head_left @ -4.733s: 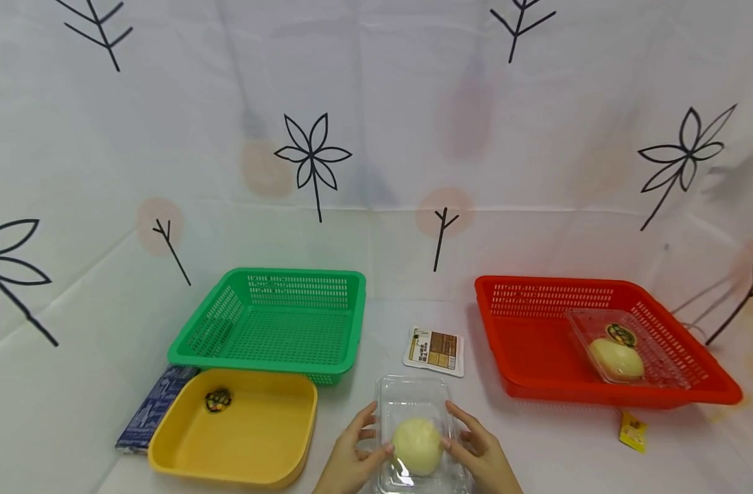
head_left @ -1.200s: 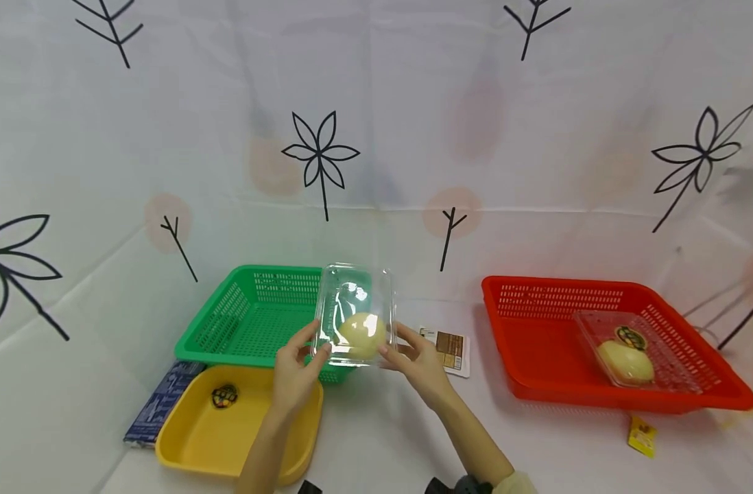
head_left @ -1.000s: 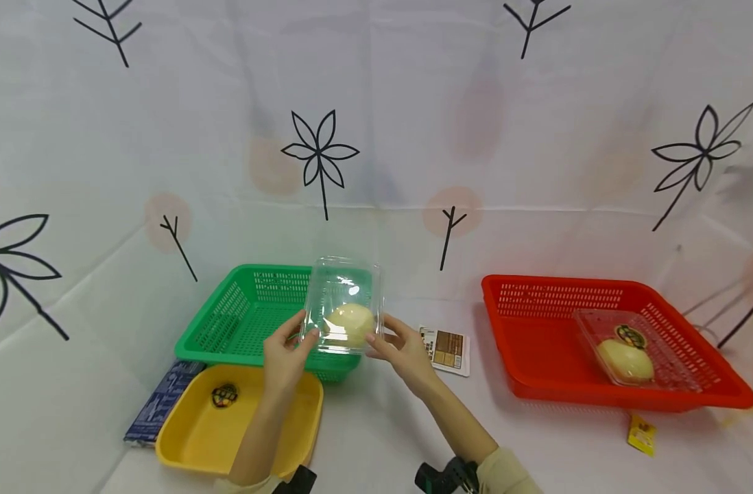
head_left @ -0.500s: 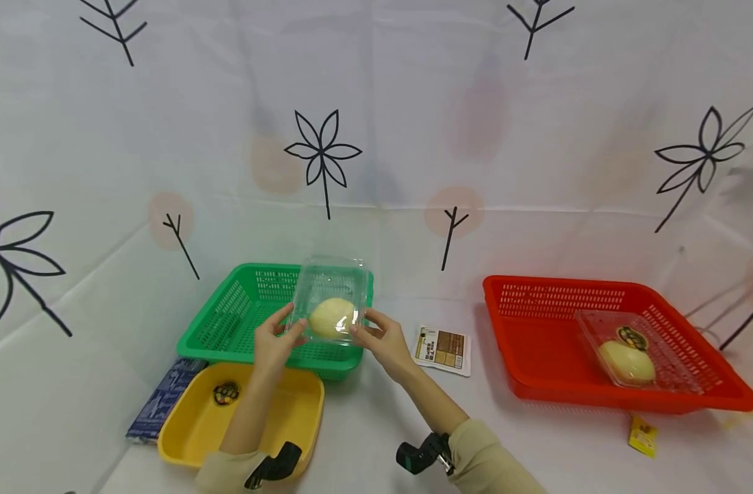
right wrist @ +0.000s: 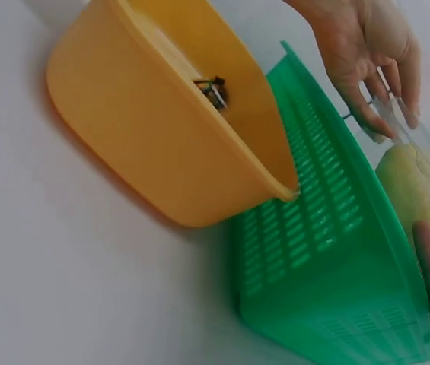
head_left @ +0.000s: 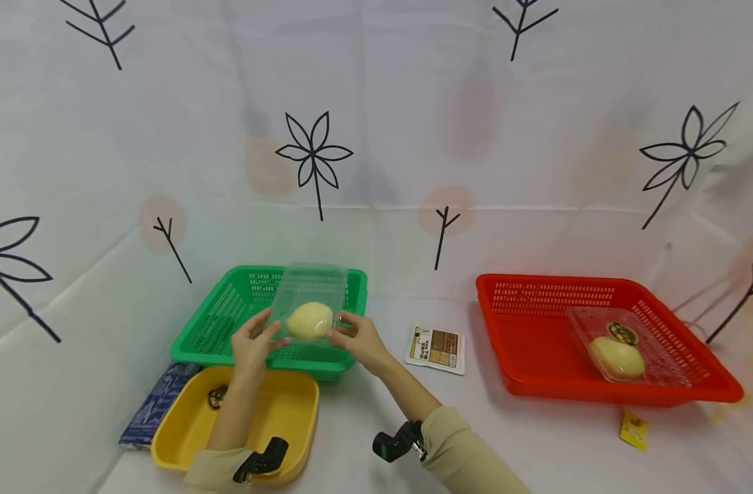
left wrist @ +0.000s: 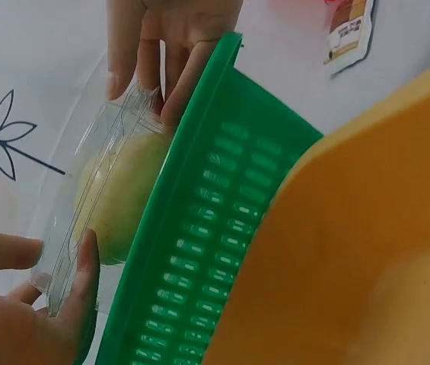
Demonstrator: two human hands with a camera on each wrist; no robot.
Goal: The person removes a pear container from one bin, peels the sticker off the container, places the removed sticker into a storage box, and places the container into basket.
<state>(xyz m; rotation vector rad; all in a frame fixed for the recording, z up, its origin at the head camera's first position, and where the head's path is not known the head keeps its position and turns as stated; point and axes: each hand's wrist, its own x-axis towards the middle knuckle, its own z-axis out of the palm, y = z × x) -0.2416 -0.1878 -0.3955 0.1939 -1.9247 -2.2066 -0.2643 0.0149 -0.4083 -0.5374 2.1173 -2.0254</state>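
A clear plastic clamshell box point(head_left: 309, 288) holding a pale yellow, smooth, rounded item point(head_left: 311, 320) is tilted over the green basket point(head_left: 197, 358). My left hand point(head_left: 251, 346) grips its left side, thumb on the near left corner. On the opposite side, my right hand point(head_left: 363, 343) holds the box with the thumb near the yellow item. In the left wrist view the box point(left wrist: 85, 179) is close to the basket's green rim point(left wrist: 161, 182), between both hands. The right wrist view shows the yellow item point(right wrist: 412, 190) just beyond the basket wall point(right wrist: 336, 251).
A yellow tub point(head_left: 302, 425) with a round dark sticker stands before the green basket, beside a blue packet point(head_left: 157, 405). At right, a red basket point(head_left: 506, 377) contains another clear box point(head_left: 654, 350) with a yellow item. A brown-and-white packet point(head_left: 437, 349) and small yellow sachet point(head_left: 634, 430) lie on the table.
Both hands have lifted the clear box from the table front and carried it forward and left, over the green basket. In the last second it shifts further left and its far end tips lower.
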